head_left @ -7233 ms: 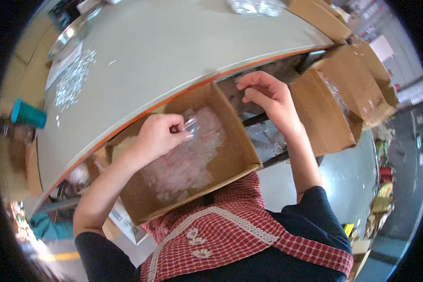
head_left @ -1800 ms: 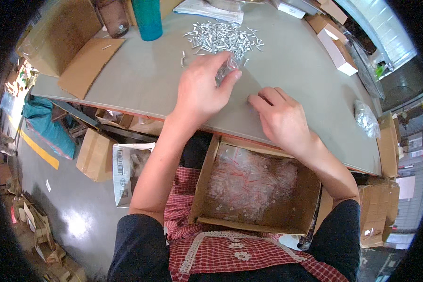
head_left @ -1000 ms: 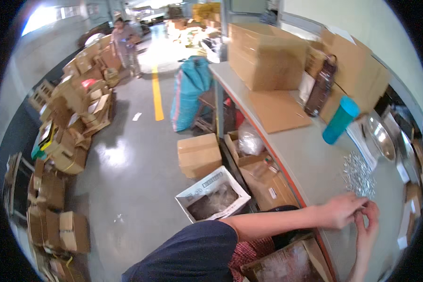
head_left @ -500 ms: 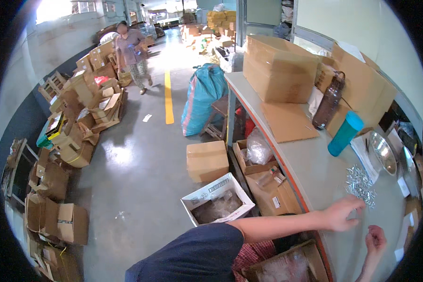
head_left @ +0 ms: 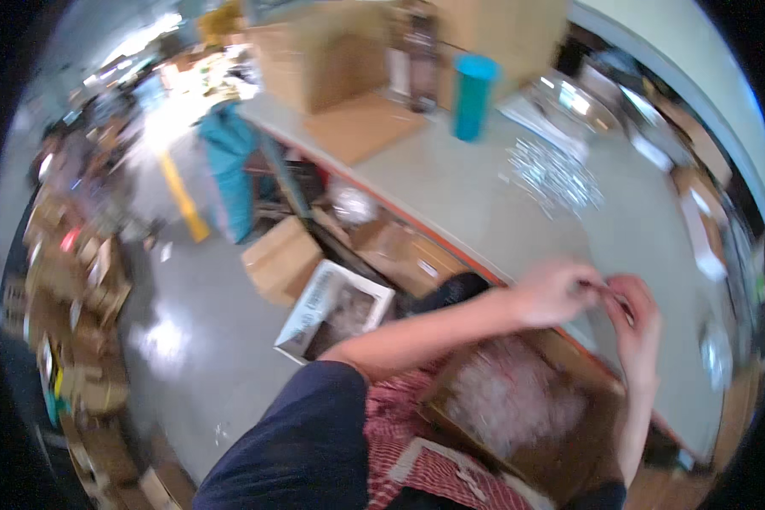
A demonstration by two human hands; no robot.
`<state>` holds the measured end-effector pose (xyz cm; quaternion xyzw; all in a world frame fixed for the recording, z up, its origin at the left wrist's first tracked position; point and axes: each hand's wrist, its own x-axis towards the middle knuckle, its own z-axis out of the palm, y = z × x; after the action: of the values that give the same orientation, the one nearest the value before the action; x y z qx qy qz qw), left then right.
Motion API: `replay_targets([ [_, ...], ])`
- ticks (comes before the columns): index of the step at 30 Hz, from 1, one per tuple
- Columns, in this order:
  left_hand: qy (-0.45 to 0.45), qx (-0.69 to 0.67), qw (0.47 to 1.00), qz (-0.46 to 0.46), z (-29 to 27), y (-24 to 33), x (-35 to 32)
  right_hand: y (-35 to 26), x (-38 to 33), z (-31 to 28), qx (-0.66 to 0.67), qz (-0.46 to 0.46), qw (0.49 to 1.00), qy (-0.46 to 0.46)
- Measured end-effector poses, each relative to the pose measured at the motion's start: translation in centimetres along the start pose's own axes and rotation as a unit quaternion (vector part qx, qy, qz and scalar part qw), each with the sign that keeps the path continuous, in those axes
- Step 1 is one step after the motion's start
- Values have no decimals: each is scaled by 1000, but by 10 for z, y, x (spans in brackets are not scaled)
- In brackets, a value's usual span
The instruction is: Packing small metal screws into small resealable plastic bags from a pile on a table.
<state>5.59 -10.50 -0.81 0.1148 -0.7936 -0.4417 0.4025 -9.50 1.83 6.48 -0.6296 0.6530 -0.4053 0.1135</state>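
Grey beneath left hand (head_left: 557, 293) and right hand (head_left: 636, 314), loosely curled and meeting at the tips, too blurred to tell any grip, near silver pins (head_left: 557, 180) heaped on the table (head_left: 450, 191), above bags (head_left: 510, 395) in a carton (head_left: 569, 459), with boxes (head_left: 98, 382) leftward.

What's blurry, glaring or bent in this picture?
In the head view, blur softens the left hand, the right hand and the small metal pieces; in that same view, glare whitens a patch of floor and glints off the metal bowl; there too, the edge of the table bows.
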Motion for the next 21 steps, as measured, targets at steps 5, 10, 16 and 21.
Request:
replay_targets([
  [5,-42,-57,991,-111,-7,15,2,5,-15,-4,106,68,992,-7],
  [10,-92,-120,985,-80,19,26,10,10,-39,-26,177,101,979,-7],
  [16,-154,-209,952,-162,33,50,9,7,-60,-45,238,183,950,-84],
  [21,-196,-233,938,-163,55,57,5,9,-89,-53,299,233,923,-62],
])
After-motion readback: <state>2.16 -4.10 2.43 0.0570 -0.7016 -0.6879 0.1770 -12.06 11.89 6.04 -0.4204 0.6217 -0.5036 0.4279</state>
